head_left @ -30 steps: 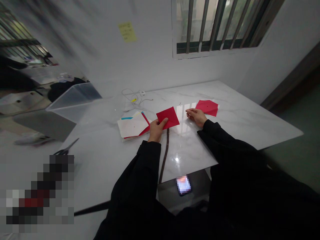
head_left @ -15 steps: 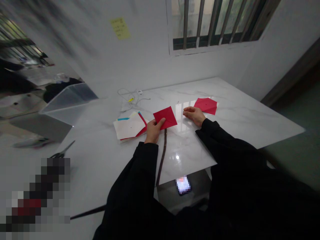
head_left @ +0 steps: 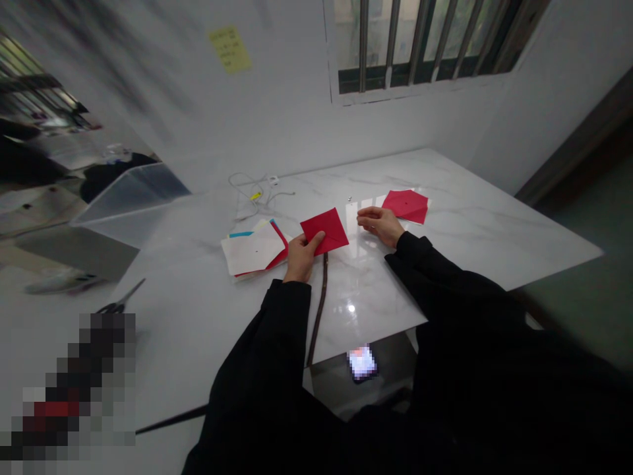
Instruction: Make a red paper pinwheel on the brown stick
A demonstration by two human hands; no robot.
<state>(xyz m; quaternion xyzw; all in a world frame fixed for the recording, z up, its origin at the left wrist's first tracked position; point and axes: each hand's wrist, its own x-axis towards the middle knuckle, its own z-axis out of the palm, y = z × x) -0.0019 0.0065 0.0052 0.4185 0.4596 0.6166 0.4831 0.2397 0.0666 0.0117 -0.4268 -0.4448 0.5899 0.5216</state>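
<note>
My left hand (head_left: 301, 256) holds a red envelope (head_left: 326, 229), thumb on top, above the white marbled table (head_left: 368, 280). To the right of it, my right hand (head_left: 380, 224) hovers over the table with its fingertips brought close together; whether anything small is between them cannot be made out. Just beyond that hand lies another red envelope (head_left: 406, 204), with a pale edge showing beneath. A pile of envelopes, white (head_left: 250, 252) on top with red, blue and yellow edges, lies left of my left hand. Tiny shiny bits (head_left: 349, 198) rest behind the hands.
A white cable (head_left: 267, 191) with a yellow tag lies at the back. A brown stick or strap (head_left: 320, 310) runs to the front edge. Scissors (head_left: 121, 301) and a clear plastic box (head_left: 131, 191) are at the left. A lit phone (head_left: 362, 363) is below the edge.
The whole view has shifted slightly. My left hand still holds the red envelope, and my right hand keeps nearly the same pose beside it.
</note>
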